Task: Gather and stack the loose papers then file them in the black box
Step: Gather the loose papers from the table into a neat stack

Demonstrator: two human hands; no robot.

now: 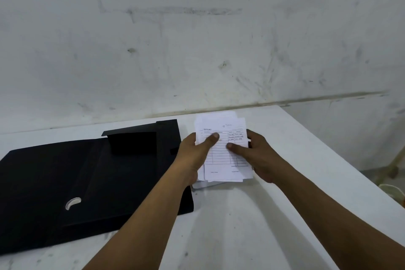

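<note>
Your two bare forearms reach up from the bottom of the view across a white table [252, 226], its surface scuffed with grey marks. Your left hand [194, 156] grips the left edge of a stack of loose papers [223, 149], thumb pressed flat on the top sheet and fingers tucked beneath. Your right hand [260, 155] grasps the stack's right edge the same way, thumb lying across the printed page. The top sheet is a ruled form with a table of lines and some handwriting in its upper rows; the edges of the sheets below fan out unevenly at the top and bottom, so the stack is not yet squared. You hold it just to the right of the black box [87, 182], a document case that lies open and flat on the table, one inner flap [133, 140] standing up at its far end and a clear half-moon finger hole [73, 203] showing in the near panel. Your left wrist crosses the case's right edge. Behind the table rises a stained, whitewashed wall [197, 39]. At the far right, past the table's edge, a pale wooden leg [394, 164] stands on the floor.
</note>
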